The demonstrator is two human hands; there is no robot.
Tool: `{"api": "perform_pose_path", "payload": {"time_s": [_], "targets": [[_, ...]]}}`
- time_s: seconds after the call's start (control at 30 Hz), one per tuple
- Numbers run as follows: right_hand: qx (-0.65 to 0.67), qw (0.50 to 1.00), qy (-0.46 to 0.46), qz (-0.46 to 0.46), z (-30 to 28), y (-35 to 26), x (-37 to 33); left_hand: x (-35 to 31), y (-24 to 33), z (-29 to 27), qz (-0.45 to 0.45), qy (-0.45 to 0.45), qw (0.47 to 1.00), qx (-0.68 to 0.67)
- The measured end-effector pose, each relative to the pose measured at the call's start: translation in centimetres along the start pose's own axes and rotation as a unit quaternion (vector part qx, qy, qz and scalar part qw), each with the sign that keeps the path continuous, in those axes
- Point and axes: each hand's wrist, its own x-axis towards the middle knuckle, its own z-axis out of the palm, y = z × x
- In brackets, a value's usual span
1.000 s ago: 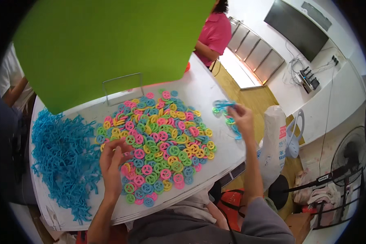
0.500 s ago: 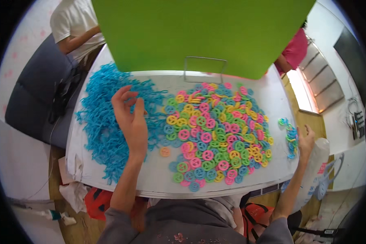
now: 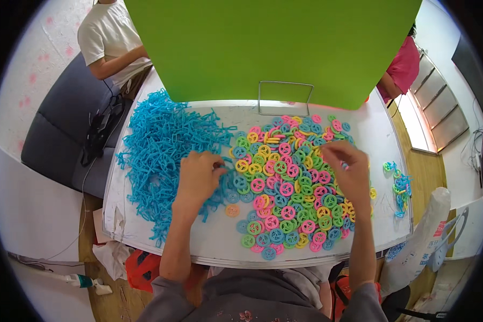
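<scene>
My left hand (image 3: 197, 177) is over the right edge of a heap of thin, branched blue plastic pieces (image 3: 163, 134). Its fingers are curled and closed toward the thumb; what they hold, if anything, is hidden. Above the right part of a spread of small spoked plastic wheels (image 3: 287, 188) in pink, yellow, green and blue is my right hand (image 3: 351, 169). Its fingers are bent in toward the thumb, and I cannot make out what is in them. Near the table's right edge lies a small cluster of blue pieces with coloured wheels (image 3: 401, 190).
A tall green panel (image 3: 279, 48) stands at the table's far side, with a bent wire frame (image 3: 285, 98) before it. One pale orange wheel (image 3: 231, 210) lies apart near the front. People sit beyond at left and right. A white plastic bag (image 3: 426, 231) hangs off the right.
My right hand has moved left from the small cluster at the table's right edge to above the wheels. My left hand has shifted nearer, to the blue heap's right edge, and its fingers have closed.
</scene>
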Motion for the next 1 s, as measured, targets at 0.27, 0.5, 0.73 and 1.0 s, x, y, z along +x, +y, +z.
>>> {"api": "perform_pose_path", "payload": {"time_s": [0.27,0.5,0.73,1.0], "targets": [[0.039,0.988,-0.103,-0.106,3.2,-0.8,-1.7,1.0,1.5,-1.1,-0.029,0.156,0.982,-0.106],[0.115,0.983,-0.143,-0.021,5.5,-2.7,-2.5,0.8,4.8,-0.6,-0.064,0.038,0.889,-0.451],[0.244,0.952,-0.163,0.089,5.9,-0.9,-2.9,0.0,6.8,2.0,-0.023,-0.050,0.846,-0.530],[0.261,0.949,-0.140,0.107,5.3,-0.1,-2.8,0.0,7.3,2.2,-0.071,-0.119,0.780,-0.610]]}}
